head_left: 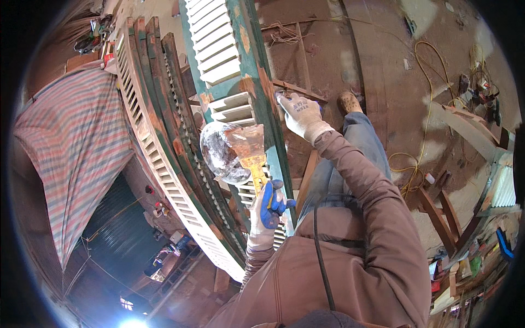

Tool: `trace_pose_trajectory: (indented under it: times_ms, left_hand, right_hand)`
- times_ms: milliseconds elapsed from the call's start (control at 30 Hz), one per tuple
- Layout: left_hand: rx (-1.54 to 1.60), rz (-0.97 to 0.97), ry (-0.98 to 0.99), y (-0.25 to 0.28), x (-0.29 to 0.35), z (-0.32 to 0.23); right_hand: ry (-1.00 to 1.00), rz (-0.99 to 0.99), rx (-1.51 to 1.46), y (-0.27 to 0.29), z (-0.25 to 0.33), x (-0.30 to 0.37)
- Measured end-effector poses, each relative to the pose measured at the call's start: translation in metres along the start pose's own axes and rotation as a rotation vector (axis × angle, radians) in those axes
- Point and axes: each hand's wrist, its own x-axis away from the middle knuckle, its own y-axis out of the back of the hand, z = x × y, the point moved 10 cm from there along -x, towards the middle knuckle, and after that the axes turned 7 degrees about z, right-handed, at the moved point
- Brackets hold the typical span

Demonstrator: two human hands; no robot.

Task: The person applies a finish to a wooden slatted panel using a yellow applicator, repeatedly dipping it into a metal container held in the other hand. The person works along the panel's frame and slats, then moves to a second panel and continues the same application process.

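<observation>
My left hand, in a white glove with a blue coated palm, is closed around the yellow handle of a wide putty knife. Its broad blade is smeared reddish brown. Behind the blade is a round, shiny dish smeared white and dark, over the louvered shutter; I cannot tell whether it rests there. The shutter has worn green paint, orange-brown patches and pale slats. My right hand, in a white glove, is at the shutter's right edge with its fingers curled together. What is at the fingertips is hidden.
More shutters lean in a row on the left, by a striped cloth. A yellow cord loops over the brown floor on the right. Wooden frame pieces stand at the lower right. A dark cable crosses my lap.
</observation>
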Motion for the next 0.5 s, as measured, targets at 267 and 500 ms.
trace_pose_trajectory:
  times_ms: [267, 500]
  left_hand:
    - [-0.005, 0.019, -0.038, 0.002, 0.000, -0.004]
    - [-0.054, -0.010, -0.011, 0.005, 0.007, 0.000]
  right_hand:
    - [-0.090, 0.025, -0.154, -0.008, 0.005, -0.021]
    - [-0.159, -0.205, -0.373, -0.008, -0.004, 0.006]
